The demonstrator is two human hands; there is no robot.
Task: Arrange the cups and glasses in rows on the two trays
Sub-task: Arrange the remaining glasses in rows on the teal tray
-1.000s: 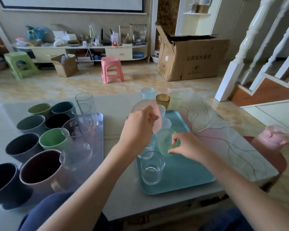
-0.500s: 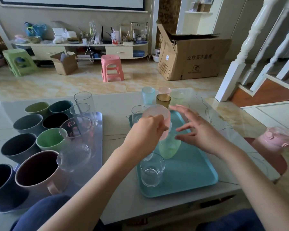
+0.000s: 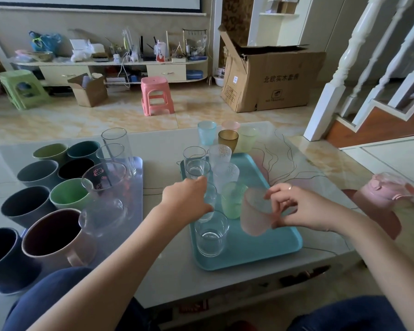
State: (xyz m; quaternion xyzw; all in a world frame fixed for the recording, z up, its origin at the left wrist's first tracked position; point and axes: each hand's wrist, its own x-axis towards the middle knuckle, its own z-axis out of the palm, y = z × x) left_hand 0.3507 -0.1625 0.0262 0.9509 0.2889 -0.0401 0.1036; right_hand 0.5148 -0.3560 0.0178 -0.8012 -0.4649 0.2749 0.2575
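A teal tray (image 3: 261, 249) lies on the table with clear glasses in its left row, the nearest being a tumbler (image 3: 210, 232). Its second row holds two frosted cups (image 3: 225, 173) and a green cup (image 3: 232, 199). My right hand (image 3: 296, 209) pinches a frosted pink cup (image 3: 253, 216), tilted just above the tray beside the green cup. My left hand (image 3: 187, 199) has its fingers curled against a clear glass (image 3: 210, 199); its grip is hidden. A pale tray (image 3: 138, 173) on the left carries several mugs (image 3: 69, 194) and tall glasses.
Beyond the teal tray, off it, stand a blue cup (image 3: 206, 132), an amber cup (image 3: 228, 138), a pink cup (image 3: 230, 125) and a pale green cup (image 3: 247, 138). A pink pig-shaped object (image 3: 387, 192) sits at the table's right edge. My knees are under the near edge.
The pink cup passed from my left hand to my right and moved down to the right, beside the green cup. My left hand dropped to the clear glasses.
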